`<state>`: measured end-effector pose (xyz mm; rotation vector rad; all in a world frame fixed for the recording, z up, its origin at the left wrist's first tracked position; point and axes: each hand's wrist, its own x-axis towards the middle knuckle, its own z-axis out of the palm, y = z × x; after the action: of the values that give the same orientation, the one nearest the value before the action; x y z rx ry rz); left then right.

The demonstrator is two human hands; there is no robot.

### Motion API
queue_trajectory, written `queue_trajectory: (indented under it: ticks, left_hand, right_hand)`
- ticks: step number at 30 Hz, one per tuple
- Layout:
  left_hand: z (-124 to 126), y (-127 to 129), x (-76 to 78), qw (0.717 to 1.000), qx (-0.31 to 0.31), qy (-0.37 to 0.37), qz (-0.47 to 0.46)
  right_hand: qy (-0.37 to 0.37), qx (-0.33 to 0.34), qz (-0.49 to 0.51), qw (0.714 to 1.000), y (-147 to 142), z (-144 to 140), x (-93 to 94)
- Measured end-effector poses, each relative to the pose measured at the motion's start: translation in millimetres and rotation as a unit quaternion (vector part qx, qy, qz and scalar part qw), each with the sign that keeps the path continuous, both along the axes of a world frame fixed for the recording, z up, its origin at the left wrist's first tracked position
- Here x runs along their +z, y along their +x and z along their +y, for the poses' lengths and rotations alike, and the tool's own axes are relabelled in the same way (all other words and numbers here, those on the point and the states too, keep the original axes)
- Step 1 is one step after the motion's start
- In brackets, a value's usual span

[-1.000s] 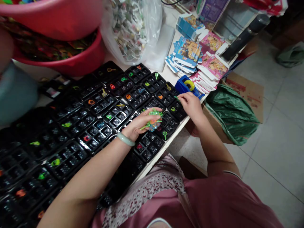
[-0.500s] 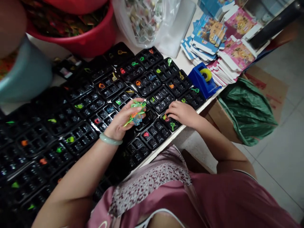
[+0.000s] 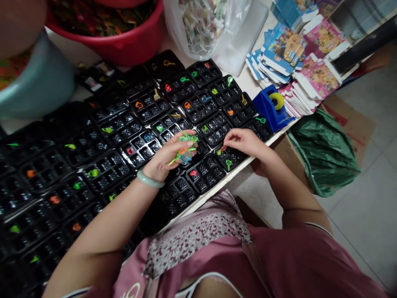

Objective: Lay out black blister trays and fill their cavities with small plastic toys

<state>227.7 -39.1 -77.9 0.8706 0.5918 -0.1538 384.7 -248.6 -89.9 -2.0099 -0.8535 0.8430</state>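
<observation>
My left hand (image 3: 167,154) is closed around a bunch of small plastic trinkets (image 3: 186,151) in green, orange and clear blue. It hovers over the black compartment trays. My right hand (image 3: 243,141) is pinched at the fingertips on a small red trinket (image 3: 223,148), just above a black tray (image 3: 237,155) at the table's front edge. In that tray lie a yellow-green trinket (image 3: 218,152) and a green trinket (image 3: 228,164). A neighbouring tray (image 3: 206,176) holds a pink-red trinket (image 3: 193,173).
Rows of black trays (image 3: 105,167) cover the table, many with a bright trinket. Behind stand a red basin (image 3: 124,49), a grey-blue basin (image 3: 46,78) and a clear bag (image 3: 204,33). A blue tape dispenser (image 3: 269,109) and flat printed boxes (image 3: 283,47) lie right; a green sack (image 3: 325,153) is below.
The view has shifted a little, so things appear further right. My right hand has lifted slightly from the tray, its fingers now pinched at the red trinket. My left hand keeps its bunch.
</observation>
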Motion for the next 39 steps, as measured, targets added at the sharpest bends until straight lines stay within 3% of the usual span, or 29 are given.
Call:
queue_trajectory:
  ticks: [5, 9, 12, 15, 17, 20, 27, 31, 33, 35, 37, 39]
  left_hand:
    - [-6, 0, 4.6, 1.0, -0.003, 0.008, -0.002]
    - [-6, -4, 8.9, 1.0, 0.001, 0.011, 0.008]
    - [-1, -10, 4.5, 1.0, 0.005, 0.013, 0.004]
    - [3, -13, -2.0, 1.0, 0.014, 0.009, -0.001]
    - [3, -13, -3.5, 1.0, 0.015, 0.004, -0.001]
    - [-2, -10, 0.9, 1.0, 0.009, -0.003, 0.001]
    - [-12, -10, 11.9, 1.0, 0.0, 0.005, -0.001]
    - [-9, -19, 7.2, 1.0, 0.014, 0.002, 0.002]
    - [-7, -24, 4.1, 1.0, 0.015, 0.002, 0.009]
    - [-6, -29, 1.3, 1.0, 0.023, 0.003, 0.01]
    - [-6, -35, -1.0, 0.999, 0.04, 0.005, 0.004]
    - [-8, -40, -2.6, 0.998, 0.058, 0.005, -0.003]
  right_hand:
    - [0.02, -0.125, -0.113, 0.985, 39, 30, -3.8]
    - [-0.025, -0.102, -0.196, 0.975, 47, 44, -6.7]
    - [-0.012, -0.033, -0.237, 0.971, 34, 31, 0.6]
    - [-0.011, 0.134, -0.207, 0.969, 13, 4, 10.4]
    - [-0.038, 0.25, -0.169, 0.952, -2, -15, 14.2]
    - [-0.071, 0.313, -0.175, 0.931, -23, -37, 12.3]
    - [-0.026, 0.271, -0.252, 0.929, -47, -54, -8.3]
    - [0.015, 0.24, -0.248, 0.938, -45, -55, -4.1]
    - [0.037, 0.18, -0.242, 0.953, -39, -54, 0.8]
    - [0.047, 0.075, -0.243, 0.966, -28, -53, 2.7]
    - [0.045, -0.033, -0.248, 0.967, -13, -50, -0.8]
    - [0.033, -0.095, -0.25, 0.963, 1, -46, -7.9]
